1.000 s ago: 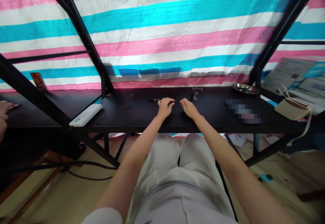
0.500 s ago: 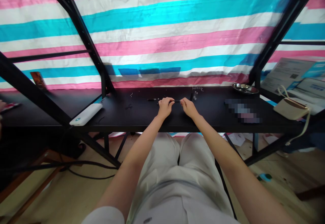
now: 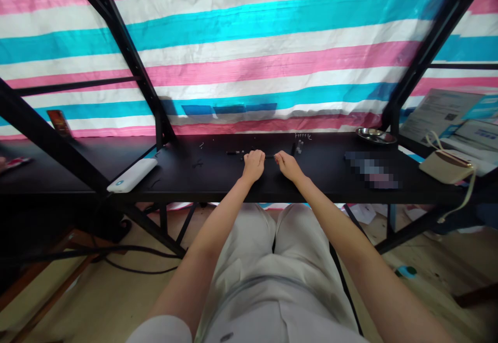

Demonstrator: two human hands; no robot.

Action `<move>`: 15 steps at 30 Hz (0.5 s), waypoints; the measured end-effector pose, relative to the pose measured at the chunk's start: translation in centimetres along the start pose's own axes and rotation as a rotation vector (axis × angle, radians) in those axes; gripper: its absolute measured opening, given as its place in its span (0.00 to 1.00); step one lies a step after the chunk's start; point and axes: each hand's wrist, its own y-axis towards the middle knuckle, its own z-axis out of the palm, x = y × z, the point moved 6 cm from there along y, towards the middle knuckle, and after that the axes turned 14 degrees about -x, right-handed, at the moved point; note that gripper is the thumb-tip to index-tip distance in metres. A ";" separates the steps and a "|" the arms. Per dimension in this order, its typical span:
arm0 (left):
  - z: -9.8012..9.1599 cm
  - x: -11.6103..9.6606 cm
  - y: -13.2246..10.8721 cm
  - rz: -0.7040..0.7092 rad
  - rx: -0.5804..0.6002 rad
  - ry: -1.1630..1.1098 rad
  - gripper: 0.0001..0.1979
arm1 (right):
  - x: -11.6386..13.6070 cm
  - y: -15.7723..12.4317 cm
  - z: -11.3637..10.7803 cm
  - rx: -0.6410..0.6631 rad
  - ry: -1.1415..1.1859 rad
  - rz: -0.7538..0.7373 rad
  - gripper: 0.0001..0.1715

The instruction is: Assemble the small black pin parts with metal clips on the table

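Between my hands, just above the black table (image 3: 187,182), runs a thin dark stick-like piece (image 3: 270,156), too small to name more exactly. My left hand (image 3: 254,164) is closed around its left end, knuckles up. The fingertips of my right hand (image 3: 286,165) pinch its right end. Left of my left hand lies a short black piece with a pale tip (image 3: 234,152). Beyond my right hand are a dark upright-looking piece (image 3: 293,148), some small clear pieces (image 3: 299,147) and a row of tiny white bits (image 3: 302,136).
A white oblong device (image 3: 133,175) lies at the table's left end. To the right are a round metal dish (image 3: 375,136), a blurred-out item (image 3: 371,170) and a beige bag (image 3: 446,165). Black frame posts (image 3: 128,47) rise at both sides. Another person's hand (image 3: 3,163) shows at far left.
My left hand has turned slightly, its fingers now curled over the dark stick-like piece with the thumb out of sight. My right hand has shifted slightly left.
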 end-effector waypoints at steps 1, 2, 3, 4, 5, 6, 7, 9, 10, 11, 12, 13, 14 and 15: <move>0.0 0.0 0.0 -0.002 0.000 0.004 0.16 | 0.0 0.0 0.0 0.005 0.002 0.001 0.24; -0.1 0.0 0.0 -0.003 -0.001 0.006 0.16 | 0.0 -0.1 0.0 0.009 0.004 0.003 0.24; -0.2 -0.1 0.1 -0.002 -0.003 0.002 0.16 | 0.1 -0.1 0.0 0.014 0.007 0.008 0.24; -0.2 -0.1 0.1 0.001 -0.005 -0.005 0.16 | 0.1 -0.1 0.0 0.019 0.009 0.016 0.24; -0.3 -0.1 0.1 0.008 -0.007 -0.017 0.16 | 0.1 -0.1 0.0 0.024 0.011 0.025 0.24; -0.3 -0.2 0.1 0.016 -0.009 -0.033 0.16 | 0.1 -0.1 0.0 0.027 0.011 0.034 0.24; -0.3 -0.3 0.0 0.028 -0.008 -0.051 0.15 | 0.1 -0.1 -0.1 0.029 0.009 0.042 0.25; -0.3 -0.5 -0.1 0.060 0.003 -0.089 0.14 | 0.0 0.0 -0.1 0.033 -0.012 0.054 0.26; -0.3 -0.7 -0.2 0.078 0.012 -0.104 0.13 | 0.0 0.0 -0.1 0.032 -0.033 0.058 0.27; -0.2 -0.8 -0.3 0.096 0.024 -0.115 0.13 | -0.1 0.0 -0.2 0.027 -0.058 0.059 0.28; -0.2 -1.0 -0.3 0.113 0.037 -0.123 0.12 | -0.2 0.0 -0.3 0.016 -0.086 0.056 0.29; -0.1 -1.2 -0.4 0.129 0.047 -0.128 0.11 | -0.2 0.1 -0.4 -0.001 -0.116 0.048 0.30; -0.1 -1.4 -0.5 0.144 0.056 -0.132 0.11 | -0.3 0.1 -0.5 -0.025 -0.146 0.036 0.31; -0.1 -1.6 -0.6 0.160 0.065 -0.135 0.10 | -0.3 0.1 -0.7 -0.049 -0.175 0.020 0.32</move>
